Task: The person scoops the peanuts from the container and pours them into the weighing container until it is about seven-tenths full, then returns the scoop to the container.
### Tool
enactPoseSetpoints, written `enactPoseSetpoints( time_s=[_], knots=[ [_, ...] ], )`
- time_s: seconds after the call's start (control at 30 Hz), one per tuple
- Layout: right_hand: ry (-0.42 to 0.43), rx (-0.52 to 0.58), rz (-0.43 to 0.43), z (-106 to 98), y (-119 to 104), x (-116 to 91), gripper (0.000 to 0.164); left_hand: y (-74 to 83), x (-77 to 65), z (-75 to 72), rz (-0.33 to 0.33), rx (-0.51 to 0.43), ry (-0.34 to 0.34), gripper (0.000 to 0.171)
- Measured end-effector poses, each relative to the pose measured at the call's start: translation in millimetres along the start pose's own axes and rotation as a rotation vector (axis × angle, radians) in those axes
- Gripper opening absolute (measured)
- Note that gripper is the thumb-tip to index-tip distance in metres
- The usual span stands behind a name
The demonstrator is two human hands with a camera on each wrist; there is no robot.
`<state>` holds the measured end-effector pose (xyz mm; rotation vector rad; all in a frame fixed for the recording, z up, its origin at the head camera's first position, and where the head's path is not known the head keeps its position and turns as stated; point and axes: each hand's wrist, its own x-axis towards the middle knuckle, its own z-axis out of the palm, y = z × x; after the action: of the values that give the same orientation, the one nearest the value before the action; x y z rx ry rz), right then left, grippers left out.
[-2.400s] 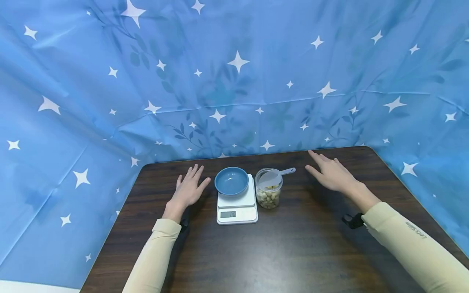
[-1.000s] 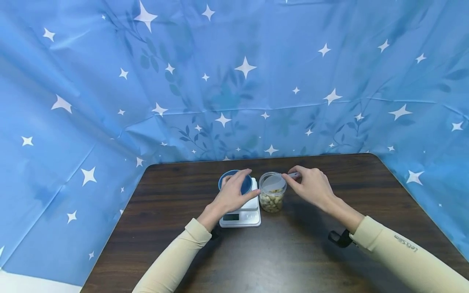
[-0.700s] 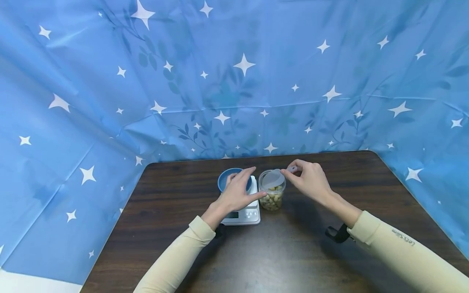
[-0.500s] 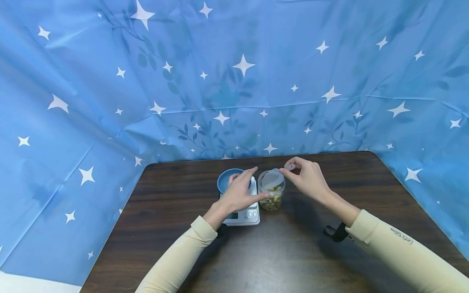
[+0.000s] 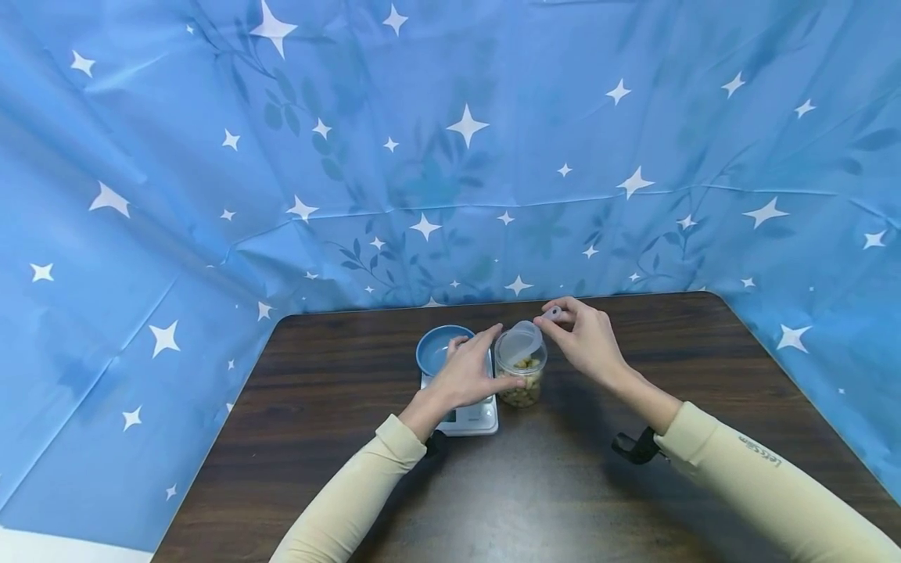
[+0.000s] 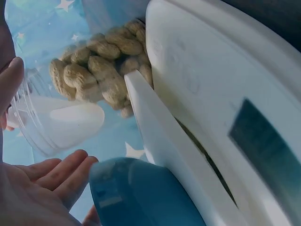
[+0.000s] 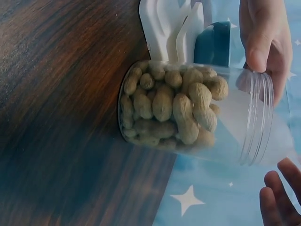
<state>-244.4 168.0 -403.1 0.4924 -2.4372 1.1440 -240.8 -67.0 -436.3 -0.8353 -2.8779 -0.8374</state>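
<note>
My right hand (image 5: 590,342) pinches the handle of a translucent plastic scoop (image 5: 521,341), whose bowl dips tilted into the mouth of a clear jar (image 7: 237,99). Unshelled peanuts (image 7: 188,117) fill much of the jar, which stands upright just right of a white kitchen scale (image 5: 475,422). Reaching across the scale, my left hand (image 5: 466,377) spreads straight fingers and thumb about the jar's upper part, the thumb tip close to the rim. A blue bowl (image 5: 432,349) sits on the scale, partly hidden behind this hand, as is most of the display.
Everything stands toward the back of a dark wooden table (image 5: 535,493). Behind its far edge hangs a blue curtain (image 5: 422,156) with white stars. A black strap (image 5: 636,446) is at the right wrist.
Both hands have come inward from the sides: the right took the scoop's handle and tipped it higher, while the left crossed over the scale to the jar. The scale and bowl stay put.
</note>
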Motion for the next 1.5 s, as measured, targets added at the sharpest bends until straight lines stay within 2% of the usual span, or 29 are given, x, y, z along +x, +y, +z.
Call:
enactPoseSetpoints(
  time_s=[0.37, 0.7, 0.87, 1.1, 1.27, 1.4, 1.5],
  knots=[
    [0.041, 0.055, -0.111, 6, -4, 4, 0.016, 4.5, 6.6, 4.1, -0.010, -0.007, 0.044, 0.097],
    [0.074, 0.040, -0.188, 4, -7, 8, 0.016, 6.3, 10.3, 3.7, -0.008, -0.028, 0.047, 0.093],
    [0.087, 0.027, -0.267, 2, -7, 8, 0.016, 8.3, 10.0, 3.6, -0.016, -0.040, 0.039, 0.091],
    [0.082, -0.074, -0.423, -1, -10, 10, 0.018, 8.4, 10.8, 1.9, -0.016, -0.041, 0.017, 0.090],
    [0.054, -0.128, -0.510, 3, -11, 15, 0.020, 6.1, 11.1, -0.2, -0.010, -0.040, 0.039, 0.088],
    [0.006, -0.158, -0.545, 7, -8, 12, 0.020, 4.3, 8.2, 2.4, -0.019, -0.046, 0.019, 0.090],
    [-0.028, -0.166, -0.541, 9, -6, 10, 0.019, 4.0, 8.1, 4.0, -0.011, -0.048, 0.009, 0.091]
  ],
)
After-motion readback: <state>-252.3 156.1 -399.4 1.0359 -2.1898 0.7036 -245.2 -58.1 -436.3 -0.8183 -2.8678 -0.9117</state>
